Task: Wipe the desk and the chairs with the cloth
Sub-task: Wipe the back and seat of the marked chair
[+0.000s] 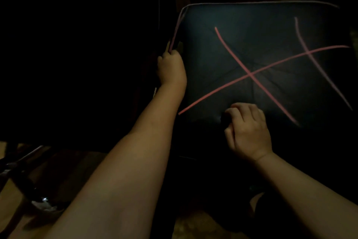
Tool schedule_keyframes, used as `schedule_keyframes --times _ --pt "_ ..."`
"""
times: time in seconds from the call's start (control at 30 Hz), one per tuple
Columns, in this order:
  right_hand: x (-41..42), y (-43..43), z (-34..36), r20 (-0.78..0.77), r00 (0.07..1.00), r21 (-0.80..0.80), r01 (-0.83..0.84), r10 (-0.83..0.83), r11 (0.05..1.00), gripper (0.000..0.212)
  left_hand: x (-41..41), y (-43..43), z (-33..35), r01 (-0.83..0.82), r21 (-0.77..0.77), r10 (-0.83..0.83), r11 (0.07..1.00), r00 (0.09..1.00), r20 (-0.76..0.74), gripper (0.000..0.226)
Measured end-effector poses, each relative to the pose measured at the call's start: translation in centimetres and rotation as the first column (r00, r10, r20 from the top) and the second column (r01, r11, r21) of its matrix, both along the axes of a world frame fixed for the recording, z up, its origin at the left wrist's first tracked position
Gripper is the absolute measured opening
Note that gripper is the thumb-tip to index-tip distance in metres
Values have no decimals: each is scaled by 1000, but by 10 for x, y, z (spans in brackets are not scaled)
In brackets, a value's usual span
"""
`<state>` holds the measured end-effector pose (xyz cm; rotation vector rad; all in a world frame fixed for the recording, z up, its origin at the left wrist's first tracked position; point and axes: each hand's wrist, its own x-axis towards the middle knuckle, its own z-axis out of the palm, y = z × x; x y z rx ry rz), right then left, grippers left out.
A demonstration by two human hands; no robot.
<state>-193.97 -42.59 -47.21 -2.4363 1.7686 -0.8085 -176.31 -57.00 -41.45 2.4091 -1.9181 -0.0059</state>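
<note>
The view is very dim. A dark chair seat [271, 45] with pink piping and crossing pink lines fills the upper right. My left hand [171, 68] grips the seat's left edge, with its fingers curled round the piping. Over the seat's front edge, my right hand [248, 130] has its fingers curled round a small dark bunch that looks like the cloth [223, 118]. Most of the cloth is hidden under the hand and lost in shadow.
At the lower left, dark metal legs of a chair base [21, 163] stand on a tan floor [11, 196], with a small shiny pale thing [44, 203] beside them. The whole upper left is black.
</note>
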Motion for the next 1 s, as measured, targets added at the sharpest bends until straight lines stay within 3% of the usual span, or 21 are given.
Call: schedule_keyframes --times 0.27,0.47,0.57,0.83,1.0 --pt "-1 4 7 11 1000 12 7 -7 1000 35 18 94 -7 -40 49 40 998 999 15 26" --pt "-16 4 9 -11 1000 54 -28 28 998 36 16 181 -1 -116 20 118 993 977 -175 35" --pt "-22 3 8 -29 998 64 -53 55 997 37 5 172 -5 -157 -8 153 988 974 -165 37" --pt "-17 1 6 -14 998 56 -53 54 997 37 4 47 -9 -137 -98 121 986 981 -150 36" --pt "-8 1 7 -8 999 64 -31 32 997 35 10 89 -18 -36 -146 17 989 991 -132 39"
